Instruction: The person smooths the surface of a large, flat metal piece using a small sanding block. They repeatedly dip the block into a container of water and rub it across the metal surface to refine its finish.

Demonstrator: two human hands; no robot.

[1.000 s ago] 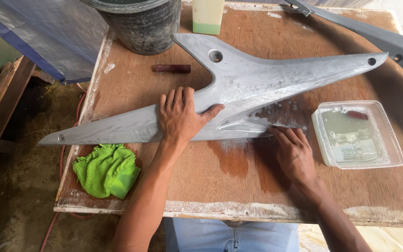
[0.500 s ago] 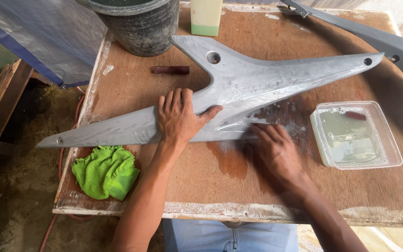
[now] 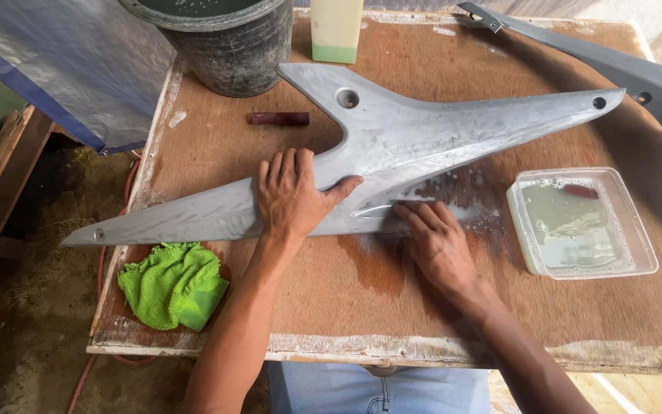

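A long grey three-pointed plastic panel (image 3: 453, 130) lies flat on a wooden table (image 3: 331, 314); its surface is wet and streaked. My left hand (image 3: 293, 195) lies palm down on the panel's long left arm, with the thumb stretched to the right. My right hand (image 3: 434, 241) presses its fingers flat against the panel's lower edge near the middle, where there are suds and a wet patch on the wood. Whether anything lies under those fingers is hidden.
A clear square tub (image 3: 521, 230) of soapy water stands to the right. A crumpled green cloth (image 3: 172, 285) lies at the front left corner. At the back are a dark bucket (image 3: 231, 54), a pale bottle (image 3: 336, 31), a small dark red stick (image 3: 279, 118) and another grey panel (image 3: 645, 73).
My right hand has slid left along the panel's lower edge, closer to my left hand. The left hand and the panel have stayed in place.
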